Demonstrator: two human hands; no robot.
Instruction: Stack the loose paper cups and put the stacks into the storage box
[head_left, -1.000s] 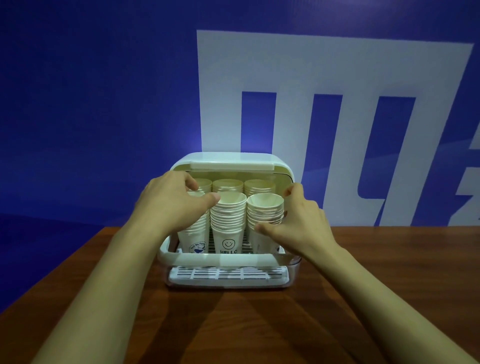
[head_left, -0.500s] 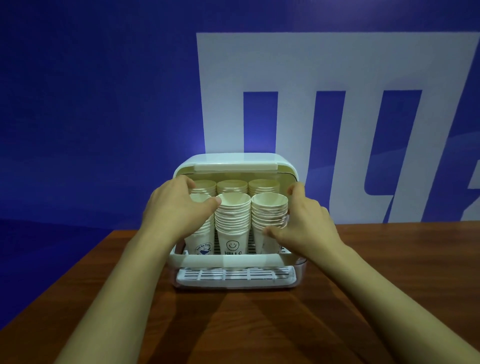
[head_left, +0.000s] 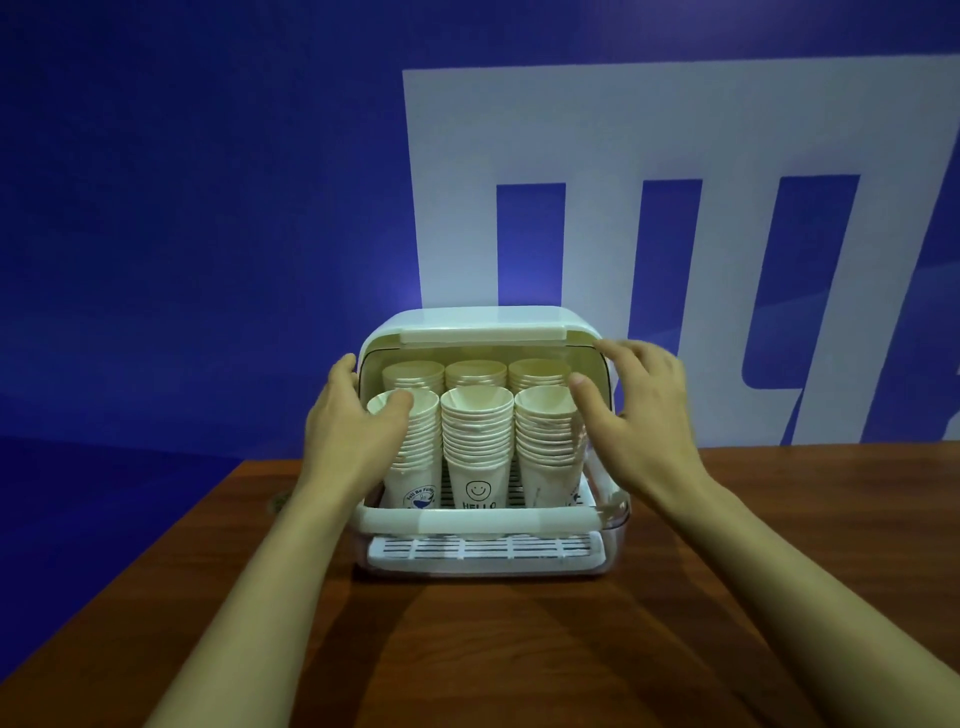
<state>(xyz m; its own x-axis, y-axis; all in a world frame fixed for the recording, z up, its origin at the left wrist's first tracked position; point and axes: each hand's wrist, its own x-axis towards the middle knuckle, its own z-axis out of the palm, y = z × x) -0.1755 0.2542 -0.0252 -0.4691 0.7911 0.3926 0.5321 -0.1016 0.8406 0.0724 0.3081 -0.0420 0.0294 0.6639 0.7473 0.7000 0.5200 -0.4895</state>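
1. The fingers (head_left: 631, 358) of the right hand (head_left: 636, 421) are held loosely spread, grasping nothing, by the box's 2 o'clock corner.
2. The left hand (head_left: 353, 436) is laid relaxed against the front-left stack (head_left: 410, 452), thumb on its rim; nothing is gripped.
3. Six cup stacks are seen upright in the storage box (head_left: 493, 522), at 12 o'clock on the table (head_left: 519, 649), lid raised.
4. No loose cups are visible; stacking is judged done, perhaps only lid closing left.
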